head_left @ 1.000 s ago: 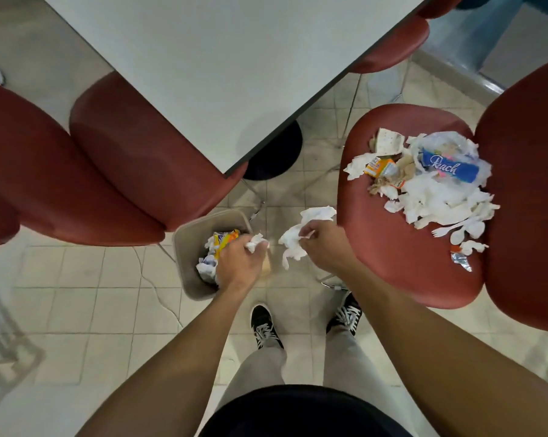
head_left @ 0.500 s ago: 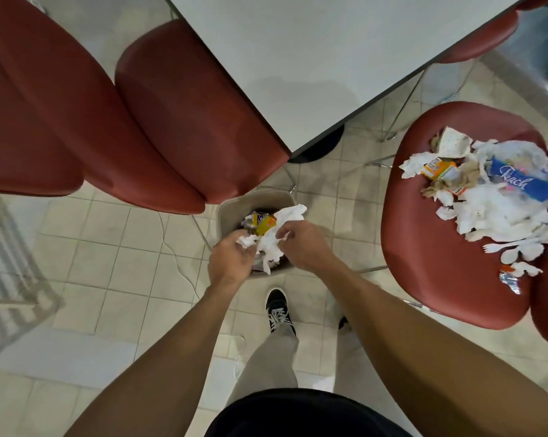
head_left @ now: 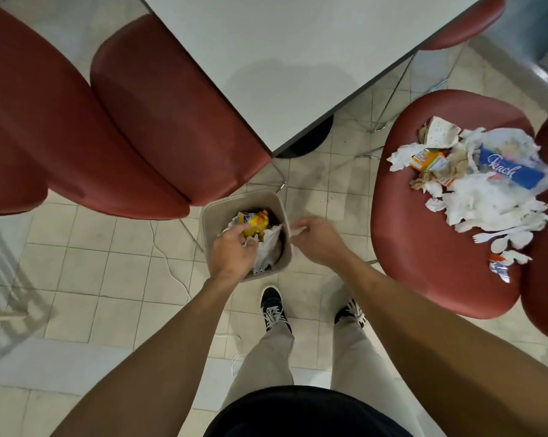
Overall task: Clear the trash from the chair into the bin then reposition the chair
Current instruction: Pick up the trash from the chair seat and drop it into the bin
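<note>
The person stands over a small beige bin (head_left: 280, 212) on the tiled floor, both hands over its mouth. The left hand (head_left: 231, 250) reaches down into the bin with fingers curled among the white tissue (head_left: 268, 247) and the yellow wrapper (head_left: 256, 219); whether it grips any of it or only presses it down cannot be told. The right hand (head_left: 313, 239) hovers at the bin's right rim, and a white scrap (head_left: 297, 231) shows at its fingertips, seemingly pinched, though motion blur leaves this unsure.

The step in hand looks like dropping a handful into the bin. To do it well, both hands should let go fully while directly above the opening, not beside the rim, so light tissue does not flutter to the floor. Pressing the contents down is wise, since much trash (head_left: 474, 184) remains heaped on the red chair (head_left: 424, 263) to the right: tissues, a blue packet (head_left: 509, 171), an orange carton (head_left: 428, 159), plastic forks (head_left: 499, 236), a foil scrap (head_left: 499, 272). The chair stands well apart from the desk (head_left: 297, 58), not yet repositioned.
</note>
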Demonstrator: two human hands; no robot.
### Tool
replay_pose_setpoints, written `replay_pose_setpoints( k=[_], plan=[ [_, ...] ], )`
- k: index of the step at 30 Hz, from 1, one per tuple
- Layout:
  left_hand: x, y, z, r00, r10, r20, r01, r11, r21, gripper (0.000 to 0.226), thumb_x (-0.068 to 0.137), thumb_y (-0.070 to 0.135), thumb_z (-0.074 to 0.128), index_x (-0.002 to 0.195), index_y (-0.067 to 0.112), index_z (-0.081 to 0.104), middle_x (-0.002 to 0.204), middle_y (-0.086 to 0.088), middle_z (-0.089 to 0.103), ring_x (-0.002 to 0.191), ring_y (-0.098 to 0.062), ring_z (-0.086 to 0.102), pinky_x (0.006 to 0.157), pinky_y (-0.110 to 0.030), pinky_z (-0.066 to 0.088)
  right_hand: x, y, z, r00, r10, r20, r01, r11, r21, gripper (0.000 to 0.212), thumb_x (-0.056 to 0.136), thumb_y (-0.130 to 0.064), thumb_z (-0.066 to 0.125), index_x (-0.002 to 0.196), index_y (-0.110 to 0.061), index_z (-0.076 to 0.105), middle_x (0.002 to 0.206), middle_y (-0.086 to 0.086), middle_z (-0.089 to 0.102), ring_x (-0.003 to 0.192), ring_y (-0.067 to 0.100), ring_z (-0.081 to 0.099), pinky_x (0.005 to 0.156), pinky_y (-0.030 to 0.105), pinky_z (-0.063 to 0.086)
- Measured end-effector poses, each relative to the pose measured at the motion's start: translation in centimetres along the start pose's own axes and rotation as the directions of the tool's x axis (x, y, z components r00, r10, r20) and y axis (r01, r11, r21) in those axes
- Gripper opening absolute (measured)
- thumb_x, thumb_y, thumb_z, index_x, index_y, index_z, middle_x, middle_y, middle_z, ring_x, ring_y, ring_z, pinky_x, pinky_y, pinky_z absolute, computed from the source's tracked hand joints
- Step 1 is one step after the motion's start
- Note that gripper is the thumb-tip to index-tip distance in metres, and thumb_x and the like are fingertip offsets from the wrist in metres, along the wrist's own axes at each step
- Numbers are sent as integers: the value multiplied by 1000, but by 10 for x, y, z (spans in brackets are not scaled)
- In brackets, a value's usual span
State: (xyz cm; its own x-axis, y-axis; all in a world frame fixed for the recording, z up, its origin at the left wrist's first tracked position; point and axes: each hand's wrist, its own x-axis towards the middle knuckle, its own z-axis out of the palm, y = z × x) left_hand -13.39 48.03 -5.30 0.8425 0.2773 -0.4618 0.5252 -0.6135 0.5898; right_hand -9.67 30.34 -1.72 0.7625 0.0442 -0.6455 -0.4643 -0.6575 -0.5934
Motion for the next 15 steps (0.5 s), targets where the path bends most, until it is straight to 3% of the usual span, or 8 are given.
replay_pose_setpoints(
  k=[3, 7, 11, 15],
  plan=[
    [2, 21, 13, 999, 29, 27, -31, 999, 42, 30, 84, 27, 64, 114, 30, 67, 94, 0, 69, 92, -18, 63, 84, -28, 50, -1, 15, -22, 1000, 15, -19, -14, 999, 29, 30, 87, -12, 61, 117, -15, 65, 109, 1, 65, 96, 17, 62, 83, 25, 48],
    [2, 57, 37, 991, 89, 97, -98, 991, 93, 28, 86, 24, 64, 113, 27, 66, 95, 0, 69, 94, -17, 62, 84, -24, 45, -2, 45, -61, 998, 53, -42, -51, 998, 47, 29, 87, -15, 60, 116, -17, 64, 98, 2, 67, 82, 13, 61, 72, 20, 43],
    [5, 95, 71, 969, 150, 198, -174, 979, 109, 30, 84, 19, 65, 114, 23, 66, 100, -2, 69, 96, -20, 64, 86, -29, 50, -4, 84, -107, 989, 107, -101, -100, 993, 69, 24, 85, -21, 63, 109, -23, 67, 98, 2, 69, 87, 16, 66, 71, 19, 42],
    [4, 140, 112, 940, 189, 284, -240, 958, 157, 33, 88, 24, 65, 121, 25, 62, 107, 1, 66, 97, -14, 60, 87, -26, 47, -10, 132, -155, 978, 137, -161, -124, 988, 89, 26, 85, -19, 63, 110, -18, 69, 115, 1, 69, 110, 19, 63, 93, 23, 44]
  ],
)
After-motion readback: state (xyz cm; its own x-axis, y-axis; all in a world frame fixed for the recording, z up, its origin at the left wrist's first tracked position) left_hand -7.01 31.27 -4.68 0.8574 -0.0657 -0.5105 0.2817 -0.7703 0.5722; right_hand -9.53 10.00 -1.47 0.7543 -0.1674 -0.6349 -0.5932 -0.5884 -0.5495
